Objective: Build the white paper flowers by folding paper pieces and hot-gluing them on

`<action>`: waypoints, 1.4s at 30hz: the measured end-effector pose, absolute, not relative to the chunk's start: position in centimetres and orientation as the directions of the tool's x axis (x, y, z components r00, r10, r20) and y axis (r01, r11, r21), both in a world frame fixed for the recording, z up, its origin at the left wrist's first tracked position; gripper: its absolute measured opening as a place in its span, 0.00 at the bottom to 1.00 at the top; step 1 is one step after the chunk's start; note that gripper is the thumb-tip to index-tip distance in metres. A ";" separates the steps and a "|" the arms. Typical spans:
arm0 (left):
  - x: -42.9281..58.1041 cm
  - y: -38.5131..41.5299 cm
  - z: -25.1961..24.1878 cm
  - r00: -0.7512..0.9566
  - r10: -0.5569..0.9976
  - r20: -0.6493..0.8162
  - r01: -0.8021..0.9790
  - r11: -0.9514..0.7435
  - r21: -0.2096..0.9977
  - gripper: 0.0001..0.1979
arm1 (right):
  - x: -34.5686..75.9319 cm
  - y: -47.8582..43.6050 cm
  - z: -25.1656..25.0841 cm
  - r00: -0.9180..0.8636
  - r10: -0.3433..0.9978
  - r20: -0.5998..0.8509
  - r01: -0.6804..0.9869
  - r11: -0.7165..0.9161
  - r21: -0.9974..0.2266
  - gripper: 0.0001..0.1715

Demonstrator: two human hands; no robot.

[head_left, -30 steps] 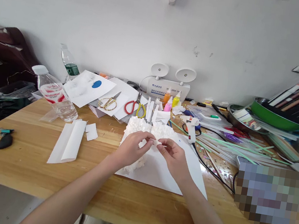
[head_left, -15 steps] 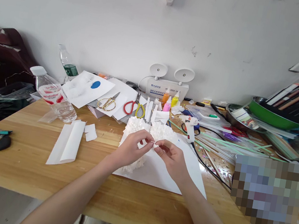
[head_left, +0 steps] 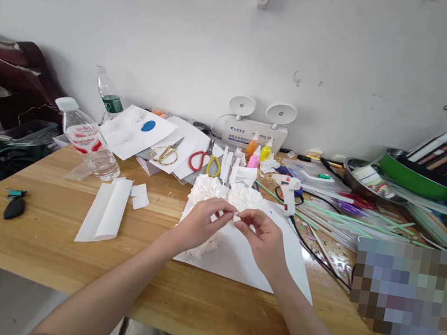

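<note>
Table's left end: we see a black fob (head_left: pixel 14 208), then a red-labelled bottle (head_left: pixel 88 145) and a folded paper (head_left: pixel 103 210) lying near it.
Back row: gold-handled scissors (head_left: pixel 167 153), then a red-and-yellow-handled tool (head_left: pixel 206 163).
Left hand (head_left: pixel 205 217): thumb and fingertips pinched on a small white piece (head_left: pixel 236 219), covering part of the ruffled white shape (head_left: pixel 210 187) behind.
Small white piece: between both hands' fingertips, above a white sheet (head_left: pixel 244 271); largely hidden, perhaps paper.
Right hand (head_left: pixel 265 238): thumb and fingers pinched on the piece's other side.
Glue gun (head_left: pixel 288 195): just beyond the right hand, its cable (head_left: pixel 316 254) crossing the clutter.
Right end: thin sticks (head_left: pixel 334 223) and a green pan (head_left: pixel 418 180) of pens; pixelation masks what lies nearer us.
</note>
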State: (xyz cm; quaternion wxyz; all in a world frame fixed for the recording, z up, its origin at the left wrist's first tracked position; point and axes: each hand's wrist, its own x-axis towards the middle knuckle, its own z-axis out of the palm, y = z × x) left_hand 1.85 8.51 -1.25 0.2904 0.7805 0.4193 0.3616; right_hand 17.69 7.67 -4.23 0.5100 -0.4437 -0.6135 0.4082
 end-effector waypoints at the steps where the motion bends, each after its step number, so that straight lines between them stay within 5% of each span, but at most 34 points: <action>1: 1.8 8.5 -1.3 0.391 0.861 0.324 0.443 -0.485 0.754 0.09 | 17.7 7.7 -4.3 -0.074 0.962 0.264 0.113 0.271 -0.956 0.09; 15: 1.7 8.4 -1.2 0.490 0.807 0.330 0.444 -0.556 0.702 0.11 | 17.8 7.9 -4.4 -0.050 0.973 0.226 0.119 0.230 -0.966 0.10; 28: 2.1 8.1 -0.7 0.411 0.891 0.192 0.422 -0.373 0.826 0.11 | 17.4 7.5 -4.3 0.063 0.891 0.450 0.300 0.413 -0.860 0.06; 37: 1.9 8.0 -1.5 0.424 0.840 0.340 0.516 -0.532 0.671 0.17 | 17.5 7.7 -4.2 -0.046 0.926 0.375 0.242 0.375 -0.895 0.05; 42: 2.0 8.0 -1.1 0.405 0.849 0.340 0.458 -0.510 0.728 0.17 | 17.5 7.8 -4.2 -0.066 0.967 0.245 -0.015 0.245 -0.969 0.04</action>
